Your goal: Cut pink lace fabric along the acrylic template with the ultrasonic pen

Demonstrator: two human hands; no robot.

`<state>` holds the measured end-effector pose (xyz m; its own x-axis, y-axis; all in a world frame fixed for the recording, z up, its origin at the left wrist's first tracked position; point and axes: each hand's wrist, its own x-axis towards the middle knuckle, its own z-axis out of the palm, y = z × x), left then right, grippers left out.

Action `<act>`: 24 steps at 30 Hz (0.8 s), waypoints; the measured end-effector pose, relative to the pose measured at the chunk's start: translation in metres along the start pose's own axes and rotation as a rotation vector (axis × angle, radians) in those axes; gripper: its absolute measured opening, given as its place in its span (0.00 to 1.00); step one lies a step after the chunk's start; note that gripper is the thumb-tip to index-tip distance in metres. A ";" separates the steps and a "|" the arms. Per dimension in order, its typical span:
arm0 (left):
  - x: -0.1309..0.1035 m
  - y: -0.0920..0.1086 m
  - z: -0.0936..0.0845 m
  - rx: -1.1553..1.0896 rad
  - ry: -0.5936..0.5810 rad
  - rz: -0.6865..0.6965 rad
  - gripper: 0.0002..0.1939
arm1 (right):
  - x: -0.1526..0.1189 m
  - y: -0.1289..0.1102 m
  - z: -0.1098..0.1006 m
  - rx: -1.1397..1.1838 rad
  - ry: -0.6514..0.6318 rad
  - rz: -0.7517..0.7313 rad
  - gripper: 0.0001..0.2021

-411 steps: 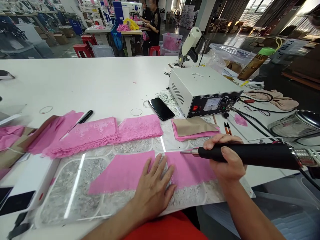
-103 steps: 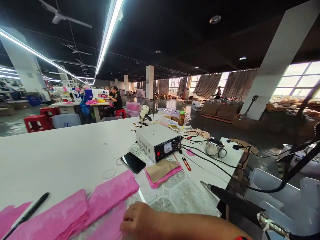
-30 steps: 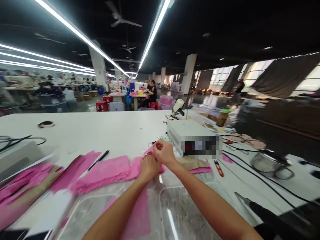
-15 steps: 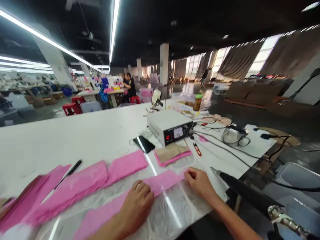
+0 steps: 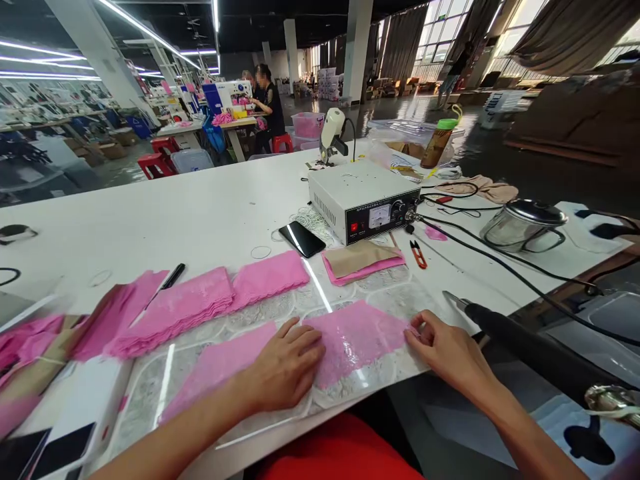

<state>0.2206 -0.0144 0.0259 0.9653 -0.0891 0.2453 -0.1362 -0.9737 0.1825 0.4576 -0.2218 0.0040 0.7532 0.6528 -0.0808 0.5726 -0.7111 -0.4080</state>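
A thin, sheer pink fabric piece (image 5: pixel 357 340) lies across the clear-covered patch (image 5: pixel 280 417) of the white table in front of me. My left hand (image 5: pixel 293 363) rests palm down over its middle, fingers laid out flat. At its right tip, my right hand (image 5: pixel 443 343) pinches the fabric between thumb and fingers. Behind the piece sit stacks of cut pink fabric (image 5: pixel 175 310), with a black-handled pen-like tool (image 5: pixel 173 275) lying on them. A folded beige and pink fabric (image 5: pixel 365 261) lies beyond my hands. Right of my right hand, a black-handled tool with a metal tip (image 5: pixel 510 333) points toward the table.
A grey box with a meter (image 5: pixel 363 197) stands at the back, cables (image 5: pixel 480 257) trailing right. Near it are a phone (image 5: pixel 303 239), orange thread snips (image 5: pixel 418 255), a glass pot (image 5: pixel 523 227) and a bottle (image 5: pixel 440 143). Two people (image 5: pixel 267 100) sit at a farther table.
The view has tilted down and sharpened. The fabric's right part now looks wider and flatter between my hands. My left hand's fingers have flattened out; my right hand still pinches the tip.
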 end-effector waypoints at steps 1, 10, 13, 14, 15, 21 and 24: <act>0.000 -0.002 0.000 0.005 0.002 -0.008 0.13 | 0.000 0.001 0.000 -0.016 -0.002 -0.006 0.09; 0.044 -0.038 0.010 0.023 0.031 -0.130 0.09 | 0.052 -0.028 -0.008 -0.031 0.126 -0.270 0.10; 0.078 -0.063 0.015 0.074 0.073 -0.198 0.09 | 0.089 -0.044 -0.008 -0.073 0.189 -0.268 0.13; 0.088 -0.071 0.017 0.095 0.093 -0.219 0.10 | 0.099 -0.048 -0.008 -0.081 0.216 -0.258 0.15; 0.098 -0.079 0.018 0.113 0.112 -0.235 0.12 | 0.108 -0.051 -0.007 -0.088 0.245 -0.249 0.16; 0.132 -0.109 0.025 0.113 0.167 -0.243 0.12 | 0.141 -0.056 -0.001 -0.077 0.373 -0.294 0.18; 0.143 -0.118 0.027 0.043 0.179 -0.248 0.15 | 0.153 -0.056 0.002 -0.022 0.423 -0.347 0.13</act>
<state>0.3803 0.0823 0.0139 0.9127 0.1875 0.3630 0.1122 -0.9694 0.2185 0.5408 -0.0818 0.0128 0.5808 0.6915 0.4295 0.8139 -0.4807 -0.3264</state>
